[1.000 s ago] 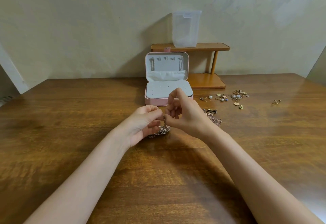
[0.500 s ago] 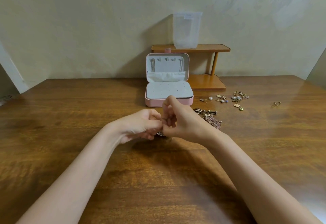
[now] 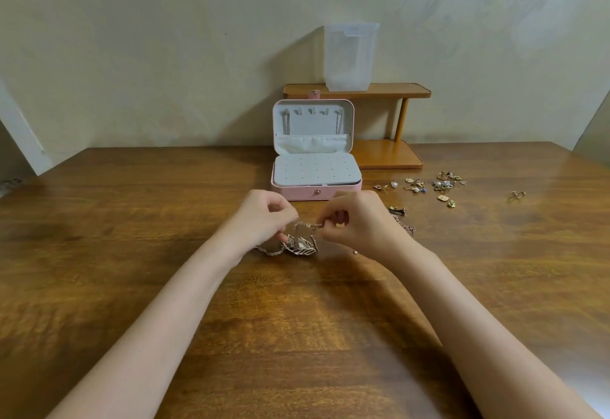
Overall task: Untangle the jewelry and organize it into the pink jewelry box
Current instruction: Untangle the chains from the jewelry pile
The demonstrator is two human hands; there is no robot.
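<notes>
Hands [image 3: 264, 217] now apart, chain [image 3: 308, 225] between

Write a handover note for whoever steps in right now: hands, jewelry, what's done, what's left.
Left hand and right hand pinch a chain stretched between them above the leaf pendant tangle on the table.
Pink jewelry box open; two chains hang in its lid, earring panel bare.
Left: finish untangling; box the loose earrings, stray ring and the chain pile.

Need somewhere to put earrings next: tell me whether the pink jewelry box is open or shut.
Open. The pink jewelry box has its lid standing upright, showing the grey earring panel with rows of empty holes.
</notes>
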